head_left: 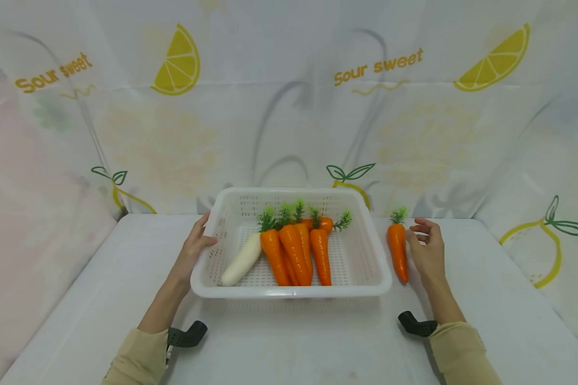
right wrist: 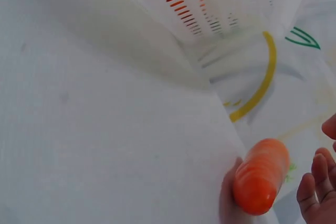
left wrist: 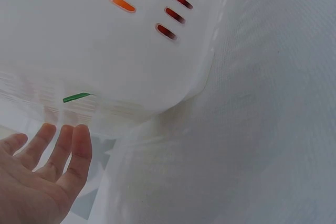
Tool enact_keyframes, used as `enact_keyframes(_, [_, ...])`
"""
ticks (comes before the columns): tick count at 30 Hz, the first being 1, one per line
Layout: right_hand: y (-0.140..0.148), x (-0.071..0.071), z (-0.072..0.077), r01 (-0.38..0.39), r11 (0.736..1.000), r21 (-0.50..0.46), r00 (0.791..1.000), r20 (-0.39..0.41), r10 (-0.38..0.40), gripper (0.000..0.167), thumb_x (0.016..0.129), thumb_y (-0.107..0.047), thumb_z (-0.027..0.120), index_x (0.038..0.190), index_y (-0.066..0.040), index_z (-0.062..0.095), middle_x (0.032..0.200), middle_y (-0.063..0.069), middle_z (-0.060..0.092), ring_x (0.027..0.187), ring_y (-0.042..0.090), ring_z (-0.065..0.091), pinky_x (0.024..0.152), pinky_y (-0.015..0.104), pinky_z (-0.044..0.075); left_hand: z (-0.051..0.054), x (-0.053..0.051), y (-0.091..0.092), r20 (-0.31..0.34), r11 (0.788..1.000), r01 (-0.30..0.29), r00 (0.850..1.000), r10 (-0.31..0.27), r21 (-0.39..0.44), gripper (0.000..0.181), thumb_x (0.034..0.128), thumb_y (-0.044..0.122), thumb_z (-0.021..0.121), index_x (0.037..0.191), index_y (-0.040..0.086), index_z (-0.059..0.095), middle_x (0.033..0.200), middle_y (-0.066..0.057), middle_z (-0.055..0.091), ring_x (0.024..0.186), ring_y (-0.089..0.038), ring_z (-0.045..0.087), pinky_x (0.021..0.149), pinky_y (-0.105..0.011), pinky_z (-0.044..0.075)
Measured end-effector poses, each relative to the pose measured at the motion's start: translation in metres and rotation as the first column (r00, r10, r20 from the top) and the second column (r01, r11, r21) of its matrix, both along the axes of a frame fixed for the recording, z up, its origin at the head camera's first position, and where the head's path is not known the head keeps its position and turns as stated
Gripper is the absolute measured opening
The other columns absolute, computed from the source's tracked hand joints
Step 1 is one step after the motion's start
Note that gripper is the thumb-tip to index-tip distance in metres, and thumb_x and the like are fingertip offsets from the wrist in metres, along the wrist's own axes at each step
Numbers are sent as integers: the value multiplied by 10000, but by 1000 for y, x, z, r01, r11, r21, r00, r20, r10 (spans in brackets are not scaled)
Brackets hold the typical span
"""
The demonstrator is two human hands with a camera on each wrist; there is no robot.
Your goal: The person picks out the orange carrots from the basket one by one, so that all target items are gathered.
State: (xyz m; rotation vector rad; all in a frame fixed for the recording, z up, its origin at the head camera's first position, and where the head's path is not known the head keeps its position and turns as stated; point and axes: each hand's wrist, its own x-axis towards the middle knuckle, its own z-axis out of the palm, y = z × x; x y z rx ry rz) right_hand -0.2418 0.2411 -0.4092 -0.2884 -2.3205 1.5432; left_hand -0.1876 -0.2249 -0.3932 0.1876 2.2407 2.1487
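Observation:
A white plastic basket (head_left: 289, 292) holds several orange carrots (head_left: 296, 251) with green tops and one white radish (head_left: 243, 260). At its left side is my left hand (head_left: 192, 248), fingers spread and slightly bent. In the left wrist view the fingertips (left wrist: 81, 135) are at the basket's outer wall (left wrist: 94, 40); whether they press on it I cannot tell. A single carrot (head_left: 397, 251) lies on the table right of the basket, its green top pointing away. Just right of it is my right hand (head_left: 428, 251), fingers loosely bent, holding nothing. In the right wrist view a gap shows between this carrot (right wrist: 261, 177) and the fingers (right wrist: 307, 190).
A white cloth covers the table (head_left: 289, 342). Behind it hangs a pale curtain (head_left: 279, 123) printed with lemons and lettering. Dark devices are strapped at the left wrist (head_left: 188, 335) and right wrist (head_left: 416, 324).

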Motion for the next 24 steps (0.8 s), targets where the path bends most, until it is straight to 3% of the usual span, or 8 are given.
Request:
enact_keyframes(6, [-5,3,14,-90,996,5,993,-78,91,398,945,-191,527,1313,-60,452,999,-165,488,897,8,483,727,104,406,0,0,1,1,1000,-6,1000,6,-19,628,951,142,327,1519,259,87,1476,-112,287,1183,-198,460,865,-242,460])
enact_keyframes(11, [-13,9,32,-202,979,-9,967,-160,198,368,946,-171,536,1291,-64,464,1036,-110,506,924,22,515,739,107,436,-1,-1,0,7,999,-15,1000,16,-36,626,951,156,333,1518,273,93,1491,-102,289,1180,-182,465,860,-231,455])
enact_keyframes(17, [-27,20,52,-377,926,3,899,-238,367,321,935,-125,555,1248,-99,488,1067,-26,524,932,58,537,771,111,454,0,0,0,12,999,-20,1000,21,-37,624,949,155,329,1517,269,98,1491,-96,291,1174,-171,467,856,-217,451])
enact_keyframes(20, [-35,25,59,-458,888,50,862,-221,457,322,941,-138,549,1254,-107,476,1098,19,518,946,88,546,787,122,467,0,0,1,11,999,-22,1000,22,-38,626,948,156,328,1518,268,96,1503,-93,281,1187,-183,459,857,-211,450])
enact_keyframes(24, [-46,31,62,-556,824,111,807,-165,567,367,943,-118,544,1282,-24,438,1156,143,497,990,110,543,812,143,476,0,0,1,8,999,-20,1000,21,-43,626,948,162,326,1518,272,91,1517,-89,268,1212,-210,443,860,-211,450])
